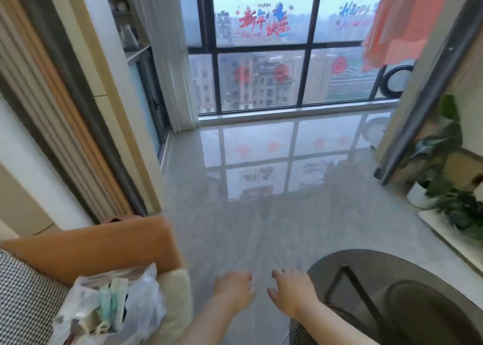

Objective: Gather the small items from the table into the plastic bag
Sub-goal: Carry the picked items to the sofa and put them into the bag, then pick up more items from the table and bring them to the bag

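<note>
Plastic bag [109, 303] stuffed with small items on sofa seat [175, 292] at left, both hands over floor [261, 214], left hand [234, 291] loosely curled, empty, right hand [292, 291] spread, empty, beside round dark tabletop [392, 266]

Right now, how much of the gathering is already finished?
The bag on the sofa already holds several items. Both hands look empty, over the floor. The visible part of the dark round table shows no small items, so little seems left.
</note>
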Action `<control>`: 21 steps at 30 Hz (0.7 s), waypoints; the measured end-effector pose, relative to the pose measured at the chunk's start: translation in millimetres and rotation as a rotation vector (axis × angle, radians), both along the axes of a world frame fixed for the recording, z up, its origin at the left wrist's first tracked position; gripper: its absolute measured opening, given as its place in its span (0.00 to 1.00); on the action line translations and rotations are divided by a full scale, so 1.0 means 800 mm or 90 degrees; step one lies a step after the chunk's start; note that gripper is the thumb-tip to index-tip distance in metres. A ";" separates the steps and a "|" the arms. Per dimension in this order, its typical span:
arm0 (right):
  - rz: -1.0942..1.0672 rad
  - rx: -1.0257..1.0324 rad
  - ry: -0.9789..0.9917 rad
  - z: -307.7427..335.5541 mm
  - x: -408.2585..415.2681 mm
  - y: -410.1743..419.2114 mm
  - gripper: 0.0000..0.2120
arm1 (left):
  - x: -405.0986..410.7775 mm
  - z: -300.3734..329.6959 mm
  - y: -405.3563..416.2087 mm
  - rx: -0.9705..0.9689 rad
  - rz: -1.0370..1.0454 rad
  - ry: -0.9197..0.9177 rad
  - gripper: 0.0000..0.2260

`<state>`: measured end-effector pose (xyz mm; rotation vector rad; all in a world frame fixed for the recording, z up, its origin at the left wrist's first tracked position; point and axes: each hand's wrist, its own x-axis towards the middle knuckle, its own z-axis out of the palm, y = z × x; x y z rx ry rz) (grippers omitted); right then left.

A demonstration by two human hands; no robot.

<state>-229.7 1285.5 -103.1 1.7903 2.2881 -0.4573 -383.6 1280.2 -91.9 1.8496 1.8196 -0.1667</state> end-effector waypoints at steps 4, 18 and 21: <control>-0.049 0.013 -0.041 0.019 0.077 -0.034 0.20 | 0.077 0.012 0.000 0.016 -0.124 0.023 0.18; -0.522 0.116 -0.046 0.098 0.222 -0.166 0.21 | 0.276 0.078 -0.014 0.171 -0.580 -0.033 0.13; -0.629 0.104 -0.034 0.092 0.231 -0.228 0.23 | 0.306 0.066 -0.049 0.194 -0.658 -0.074 0.11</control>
